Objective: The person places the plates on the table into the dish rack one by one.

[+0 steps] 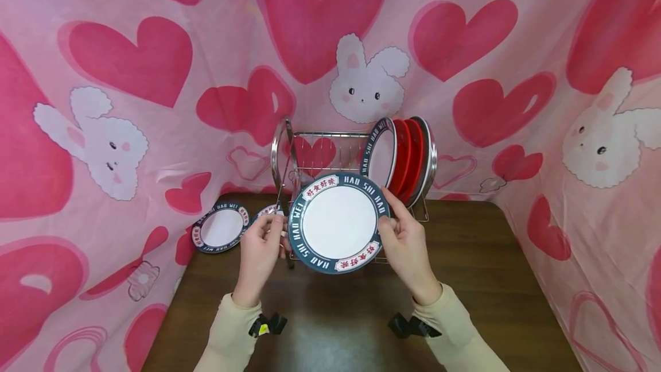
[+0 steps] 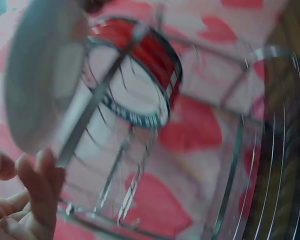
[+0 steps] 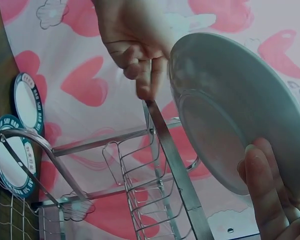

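Both hands hold up a white plate with a dark blue lettered rim, its face toward the head camera and tilted. My right hand grips the right edge, thumb on the front; in the right wrist view its fingers press the pale underside. At the left edge, my left hand pinches the rim with curled fingers, close to a metal bar of the dish rack. Behind the held plate, the rack carries a blue-rimmed plate and red-backed plates upright at its right end.
A blue-rimmed plate lies on the brown table left of the rack, with another plate beside it, partly hidden by the left hand. A pink curtain with hearts and rabbits hangs around the table's back and sides.
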A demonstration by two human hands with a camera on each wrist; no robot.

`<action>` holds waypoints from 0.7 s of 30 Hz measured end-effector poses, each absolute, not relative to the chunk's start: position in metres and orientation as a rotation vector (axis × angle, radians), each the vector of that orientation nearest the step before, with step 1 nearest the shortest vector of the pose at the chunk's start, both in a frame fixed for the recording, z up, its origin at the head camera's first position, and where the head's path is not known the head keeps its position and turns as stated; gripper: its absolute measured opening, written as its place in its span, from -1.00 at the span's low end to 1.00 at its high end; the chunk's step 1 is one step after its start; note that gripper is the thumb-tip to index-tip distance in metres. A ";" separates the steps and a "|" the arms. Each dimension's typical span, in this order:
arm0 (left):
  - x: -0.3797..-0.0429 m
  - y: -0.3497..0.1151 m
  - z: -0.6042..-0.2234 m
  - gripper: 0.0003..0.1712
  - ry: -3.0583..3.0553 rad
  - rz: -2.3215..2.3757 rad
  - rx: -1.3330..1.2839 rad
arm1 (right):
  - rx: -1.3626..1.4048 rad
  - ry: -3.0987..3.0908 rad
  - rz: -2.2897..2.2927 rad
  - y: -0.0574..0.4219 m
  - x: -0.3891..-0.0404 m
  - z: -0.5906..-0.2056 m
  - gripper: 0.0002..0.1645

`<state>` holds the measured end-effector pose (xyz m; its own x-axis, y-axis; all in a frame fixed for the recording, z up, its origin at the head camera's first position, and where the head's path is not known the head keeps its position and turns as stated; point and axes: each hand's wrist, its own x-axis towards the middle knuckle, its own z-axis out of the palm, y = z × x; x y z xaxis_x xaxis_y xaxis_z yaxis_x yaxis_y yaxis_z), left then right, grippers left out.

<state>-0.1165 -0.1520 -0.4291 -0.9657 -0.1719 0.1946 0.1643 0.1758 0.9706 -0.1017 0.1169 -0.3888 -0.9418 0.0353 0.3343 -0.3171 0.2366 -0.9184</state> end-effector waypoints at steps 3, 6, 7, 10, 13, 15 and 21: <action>-0.124 -0.156 -0.433 -0.79 -2.181 -1.698 0.005 | 0.269 -2.214 1.734 0.119 -0.102 -0.387 -0.37; -0.131 -0.160 -0.436 -0.82 -2.189 -1.585 0.013 | 0.276 -2.203 1.708 0.121 -0.103 -0.384 -0.37; -0.133 -0.160 -0.437 -0.82 -2.192 -1.571 0.013 | 0.279 -2.202 1.701 0.121 -0.103 -0.383 -0.36; -0.137 -0.161 -0.439 -0.77 -2.215 -1.568 0.023 | 0.282 -2.207 1.654 0.123 -0.104 -0.379 -0.36; -0.141 -0.160 -0.439 -0.72 -2.231 -1.584 0.023 | 0.297 -2.210 1.599 0.124 -0.106 -0.375 -0.36; -0.143 -0.159 -0.439 -0.68 -2.239 -1.585 0.015 | 0.308 -2.212 1.556 0.125 -0.106 -0.372 -0.35; -0.146 -0.157 -0.438 -0.67 -2.229 -1.591 0.011 | 0.347 -2.227 1.394 0.128 -0.111 -0.362 -0.32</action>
